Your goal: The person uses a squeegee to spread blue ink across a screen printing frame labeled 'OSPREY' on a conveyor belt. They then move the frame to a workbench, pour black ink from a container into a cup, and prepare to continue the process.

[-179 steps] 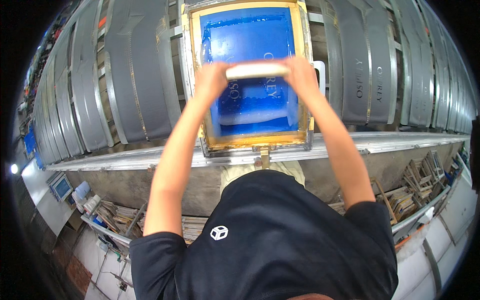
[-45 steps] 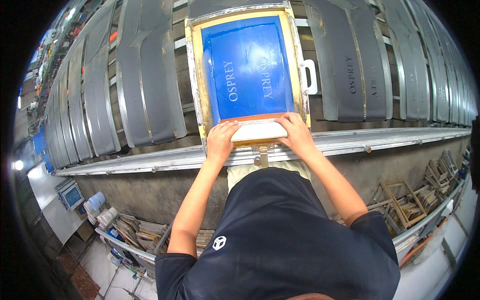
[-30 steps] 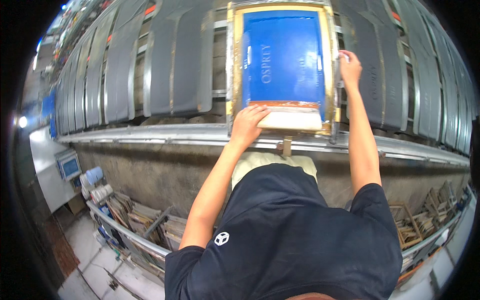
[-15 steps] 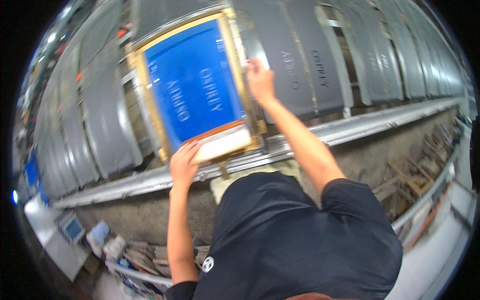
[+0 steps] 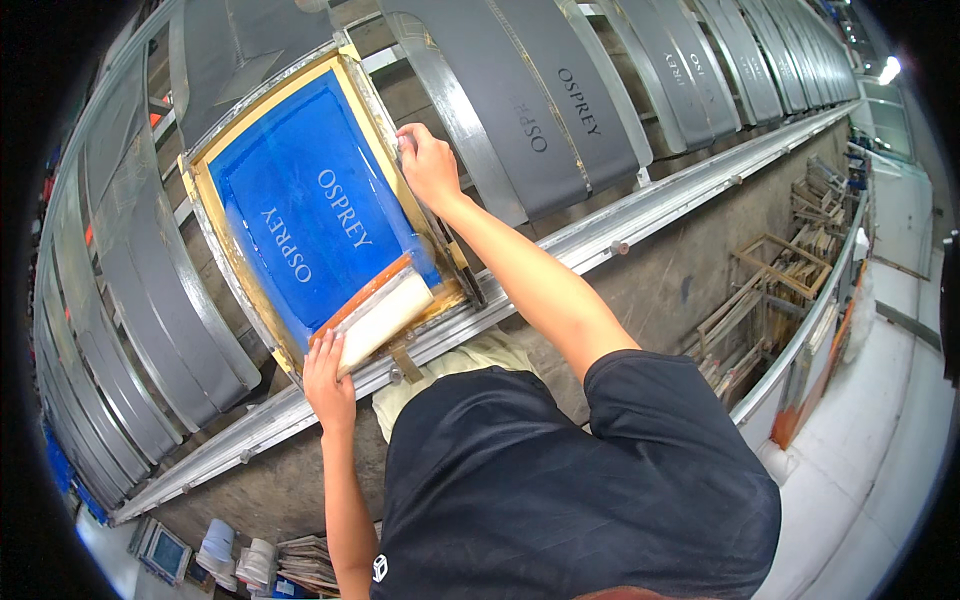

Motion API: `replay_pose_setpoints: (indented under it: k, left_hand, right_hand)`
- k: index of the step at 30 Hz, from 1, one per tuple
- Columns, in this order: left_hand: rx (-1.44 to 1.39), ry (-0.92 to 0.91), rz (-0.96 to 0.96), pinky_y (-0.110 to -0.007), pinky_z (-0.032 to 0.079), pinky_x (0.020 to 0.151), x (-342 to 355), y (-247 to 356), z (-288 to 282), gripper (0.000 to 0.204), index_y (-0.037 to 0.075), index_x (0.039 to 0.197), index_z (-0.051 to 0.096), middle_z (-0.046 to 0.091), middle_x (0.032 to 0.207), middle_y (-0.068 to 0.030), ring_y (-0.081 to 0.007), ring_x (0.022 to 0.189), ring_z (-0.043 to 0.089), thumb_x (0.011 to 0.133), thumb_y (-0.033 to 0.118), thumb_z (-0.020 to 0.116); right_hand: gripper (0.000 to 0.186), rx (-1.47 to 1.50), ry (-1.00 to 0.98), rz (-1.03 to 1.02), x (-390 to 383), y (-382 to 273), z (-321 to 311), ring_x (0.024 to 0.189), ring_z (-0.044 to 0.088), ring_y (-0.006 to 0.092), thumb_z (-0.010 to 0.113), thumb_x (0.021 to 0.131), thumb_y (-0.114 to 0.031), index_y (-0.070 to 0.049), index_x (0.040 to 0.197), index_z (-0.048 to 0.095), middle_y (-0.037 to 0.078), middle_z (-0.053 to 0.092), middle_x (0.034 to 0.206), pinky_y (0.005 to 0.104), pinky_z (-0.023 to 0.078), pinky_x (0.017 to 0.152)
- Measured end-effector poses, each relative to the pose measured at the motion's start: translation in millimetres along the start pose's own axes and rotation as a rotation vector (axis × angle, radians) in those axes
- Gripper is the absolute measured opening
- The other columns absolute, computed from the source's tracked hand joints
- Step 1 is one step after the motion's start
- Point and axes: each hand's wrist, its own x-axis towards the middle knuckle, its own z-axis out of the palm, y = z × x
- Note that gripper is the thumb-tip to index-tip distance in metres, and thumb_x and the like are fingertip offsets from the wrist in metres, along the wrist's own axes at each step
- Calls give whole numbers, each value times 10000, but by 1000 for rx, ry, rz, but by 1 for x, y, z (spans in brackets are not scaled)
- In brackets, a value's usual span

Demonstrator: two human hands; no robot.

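A screen-printing frame (image 5: 367, 115) with yellow taped edges lies tilted over a grey panel. Its blue mesh (image 5: 300, 170) carries pale lettering in two places. Across the mesh's near end rests a squeegee (image 5: 385, 322) with a whitish handle and an orange-brown blade edge. My left hand (image 5: 328, 385) grips the squeegee's left end, fingers on top and the thumb hidden. Higher up, my right hand (image 5: 430, 170) is closed around the right side rail of the frame; what its fingertips touch is partly hidden.
Grey panels (image 5: 560, 110) on metal plates line both sides, some with printed lettering. A metal rail (image 5: 570, 255) runs along the near side. Used wooden frames (image 5: 770, 265) are stacked low at the right. White tubs (image 5: 218, 545) stand at the lower left.
The view has turned, so the frame and both hands appear farther left and more tilted. The left hand keeps its hold on the squeegee, the right hand on the frame.
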Motion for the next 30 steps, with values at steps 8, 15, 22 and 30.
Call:
replay_pose_setpoints:
  k: [8, 15, 22, 30]
  left_hand:
    - [63, 80, 151, -483, 378, 1130, -42, 9, 12, 642, 112, 1288, 661, 612, 1385, -78, -309, 1336, 519, 693, -111, 571]
    - [170, 151, 72, -453, 393, 1126, 38, -27, 2, 714, 158, 1326, 633, 600, 1398, -56, -288, 1327, 524, 670, -120, 583]
    - [19, 108, -43, -402, 511, 992, 216, -91, -56, 579, 296, 1303, 654, 674, 1274, -44, -279, 1157, 638, 793, 23, 637]
    - [-22, -119, -76, -389, 557, 848, 315, -99, -111, 388, 254, 1159, 748, 745, 1043, -90, -321, 966, 701, 809, 111, 663]
  right_hand:
    - [175, -35, -55, -16, -1, 12, 0, 875, 671, 429, 561, 968, -212, -89, 1043, 660, 206, 711, 912, 521, 516, 763]
    - [271, -93, -129, 6, 7, 6, -6, 1008, 657, 397, 555, 965, -248, -89, 1131, 698, 188, 707, 1046, 480, 515, 880]
    - [462, -629, -241, -639, 46, -62, -25, 1169, 564, 324, 727, 859, -375, -109, 1233, 674, 106, 632, 1220, 433, 503, 926]
    - [261, -724, -805, -316, 125, -122, 67, 1140, 619, 298, 766, 775, -227, -128, 1016, 775, 129, 684, 1168, 401, 509, 953]
